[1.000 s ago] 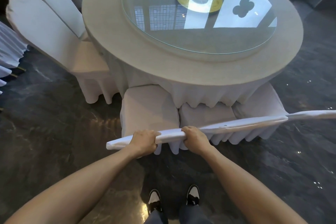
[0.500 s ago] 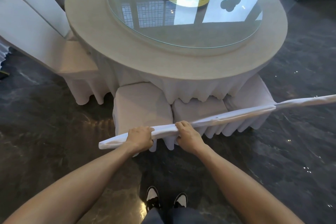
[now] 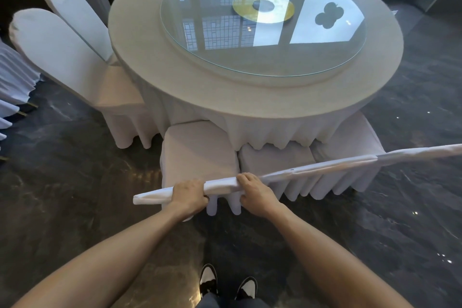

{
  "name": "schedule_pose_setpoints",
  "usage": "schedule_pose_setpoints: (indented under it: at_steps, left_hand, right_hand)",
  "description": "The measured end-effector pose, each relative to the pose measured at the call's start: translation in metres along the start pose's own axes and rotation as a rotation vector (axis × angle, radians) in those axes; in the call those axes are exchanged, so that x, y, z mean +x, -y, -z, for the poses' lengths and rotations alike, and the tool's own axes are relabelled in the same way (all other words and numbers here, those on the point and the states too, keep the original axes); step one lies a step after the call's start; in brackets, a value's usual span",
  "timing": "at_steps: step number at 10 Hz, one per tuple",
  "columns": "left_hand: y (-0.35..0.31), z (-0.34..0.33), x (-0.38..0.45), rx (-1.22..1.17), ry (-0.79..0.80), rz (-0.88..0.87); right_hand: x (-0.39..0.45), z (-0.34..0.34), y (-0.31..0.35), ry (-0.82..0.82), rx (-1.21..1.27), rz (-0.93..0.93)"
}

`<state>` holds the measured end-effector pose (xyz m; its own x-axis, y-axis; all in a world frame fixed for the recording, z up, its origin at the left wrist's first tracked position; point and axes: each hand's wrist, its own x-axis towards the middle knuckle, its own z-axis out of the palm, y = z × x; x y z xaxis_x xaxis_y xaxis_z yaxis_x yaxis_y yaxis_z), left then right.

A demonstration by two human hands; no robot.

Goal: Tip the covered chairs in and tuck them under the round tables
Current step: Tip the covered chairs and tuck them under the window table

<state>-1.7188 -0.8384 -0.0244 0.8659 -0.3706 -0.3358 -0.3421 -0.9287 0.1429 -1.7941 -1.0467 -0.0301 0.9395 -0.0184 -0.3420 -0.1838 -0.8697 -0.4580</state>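
Note:
A round table (image 3: 155, 62) with a white cloth and a glass turntable (image 3: 262, 20) fills the upper middle. Three white covered chairs stand side by side at its near edge, their seat fronts under the cloth's hem. I see the backs edge-on from above. My left hand (image 3: 188, 195) and my right hand (image 3: 256, 194) both grip the top rim of the left chair's back (image 3: 221, 186). That chair's seat (image 3: 197, 152) is just beyond my hands. The middle seat (image 3: 272, 160) and the right seat (image 3: 350, 137) lie beside it.
Two more covered chairs (image 3: 60, 47) lean against the table's left side. Pleated white fabric (image 3: 12, 77) shows at the far left edge. The floor (image 3: 62, 195) is dark polished stone. My shoes (image 3: 226, 287) stand right behind the held chair.
Both hands keep the same grip on the chair back. My view has swung so the table sits further right and lower. My right foot has drawn in towards the left one.

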Motion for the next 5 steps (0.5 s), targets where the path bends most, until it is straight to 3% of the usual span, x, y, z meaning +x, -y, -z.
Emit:
schedule_pose_setpoints:
  at_steps: [3, 5]
  left_hand:
    - [-0.016, 0.007, -0.007, 0.075, 0.012, 0.005]
    - [-0.027, 0.021, -0.01, 0.059, 0.105, -0.049]
  right_hand:
    - [-0.012, 0.019, -0.006, 0.132, 0.008, 0.001]
    - [-0.02, 0.032, -0.008, 0.203, 0.009, 0.001]
